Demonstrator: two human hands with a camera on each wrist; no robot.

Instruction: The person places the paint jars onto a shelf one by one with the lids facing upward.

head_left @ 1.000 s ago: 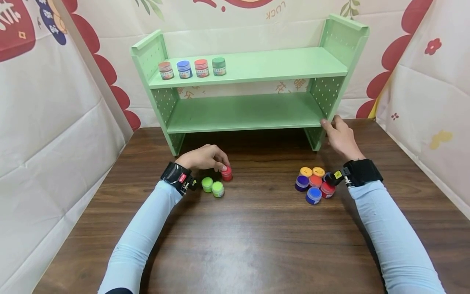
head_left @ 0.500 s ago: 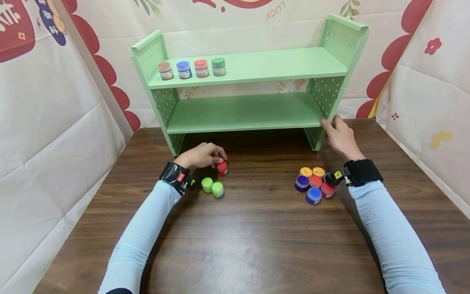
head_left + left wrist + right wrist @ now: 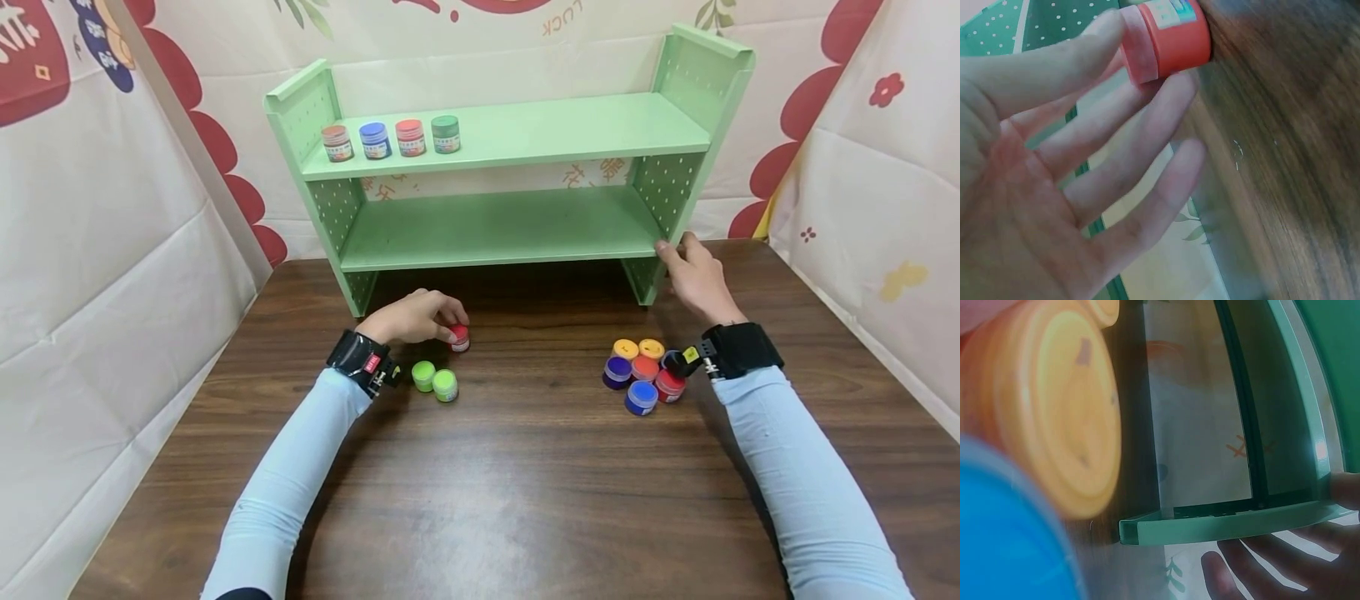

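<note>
My left hand (image 3: 416, 318) pinches a small red paint jar (image 3: 459, 339) by its lid, between thumb and fingers. In the left wrist view this jar (image 3: 1179, 37) stands at the dark tabletop, its label partly showing, while the other fingers spread beside it. Two light green jars (image 3: 446, 386) sit just in front of that hand. My right hand (image 3: 697, 283) holds the right side panel of a pale green two-tier shelf (image 3: 502, 229). From the right wrist view, the thumb (image 3: 1344, 490) lies inside the panel and the fingers (image 3: 1219, 575) are outside it.
On the upper tier's left part several jars, including a dark green one (image 3: 446, 135), stand in a row. A cluster with an orange-yellow jar (image 3: 625, 350), a purple jar (image 3: 617, 373) and a blue jar (image 3: 641, 399) sits near my right wrist. Printed cloth (image 3: 870, 217) encloses the table.
My left hand has shifted the red jar slightly back toward the shelf, away from the light green jars, with a small sideways movement. The right hand stays on the shelf panel.
</note>
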